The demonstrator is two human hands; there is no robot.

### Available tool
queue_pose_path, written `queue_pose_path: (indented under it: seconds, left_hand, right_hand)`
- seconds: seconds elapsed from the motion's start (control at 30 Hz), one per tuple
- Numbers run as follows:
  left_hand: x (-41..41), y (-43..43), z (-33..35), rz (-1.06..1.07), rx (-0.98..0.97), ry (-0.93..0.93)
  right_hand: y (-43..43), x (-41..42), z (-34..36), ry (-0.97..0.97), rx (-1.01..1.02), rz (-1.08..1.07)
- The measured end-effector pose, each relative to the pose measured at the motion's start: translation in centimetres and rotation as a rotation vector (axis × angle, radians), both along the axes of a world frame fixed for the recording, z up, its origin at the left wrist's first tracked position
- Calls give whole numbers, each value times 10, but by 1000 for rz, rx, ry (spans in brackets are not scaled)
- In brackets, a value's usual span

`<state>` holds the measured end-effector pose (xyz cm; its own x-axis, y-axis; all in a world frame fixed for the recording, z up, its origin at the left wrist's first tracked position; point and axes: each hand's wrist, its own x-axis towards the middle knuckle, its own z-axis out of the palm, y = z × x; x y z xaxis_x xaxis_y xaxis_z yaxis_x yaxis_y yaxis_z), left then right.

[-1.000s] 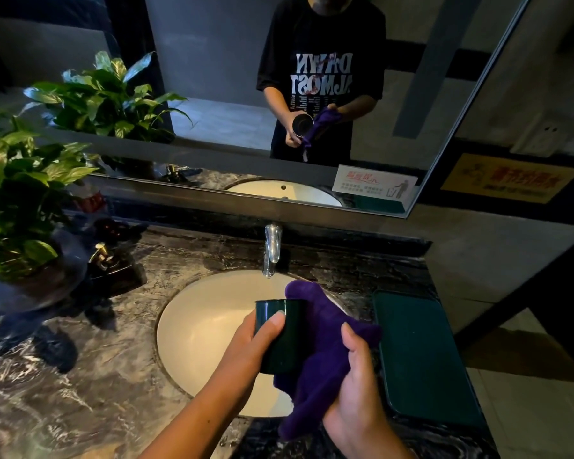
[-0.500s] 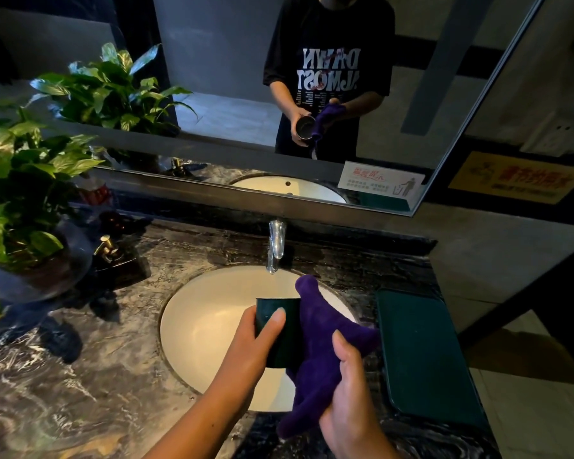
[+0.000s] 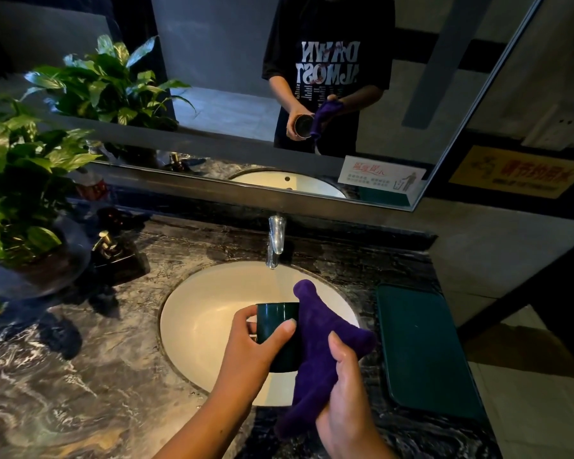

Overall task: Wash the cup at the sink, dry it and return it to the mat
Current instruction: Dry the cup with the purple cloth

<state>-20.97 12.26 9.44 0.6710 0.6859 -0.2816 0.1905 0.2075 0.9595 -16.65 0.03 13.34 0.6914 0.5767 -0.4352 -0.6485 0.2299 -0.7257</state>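
My left hand (image 3: 251,352) grips a dark green cup (image 3: 279,336) over the front right part of the white oval sink (image 3: 206,323). Thumb and fingers wrap the cup's left side. My right hand (image 3: 345,402) holds a purple cloth (image 3: 315,346) pressed against the cup's right side; the cloth hides that side and hangs below my fingers. A dark green mat (image 3: 421,349) lies flat on the counter right of the sink, with nothing on it.
A chrome faucet (image 3: 275,240) stands behind the sink, no water running. A potted plant (image 3: 17,180) and a dark soap dispenser (image 3: 113,253) sit on the marble counter (image 3: 80,376) at left. A mirror (image 3: 229,94) covers the wall. The counter's right edge drops to a tiled floor.
My left fingers have shifted around the cup, curling over its left rim side. The cloth's top tip has slid a little right along the cup. The cup stays over the sink.
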Motion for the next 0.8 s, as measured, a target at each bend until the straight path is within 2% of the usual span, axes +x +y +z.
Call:
queue_pose_path:
  seconds: [0.23,0.43,0.8]
  left_hand:
    - [-1,2,-1,-43,-20,18]
    - [1,5,-4,-79,77,73]
    - [-3,5,-3,-63,-115,-41]
  right_hand:
    - [1,2,-4,-19,-25,19]
    - [1,2,-6,-34,-42,15]
    - [-1,15,-11,-90,71,37]
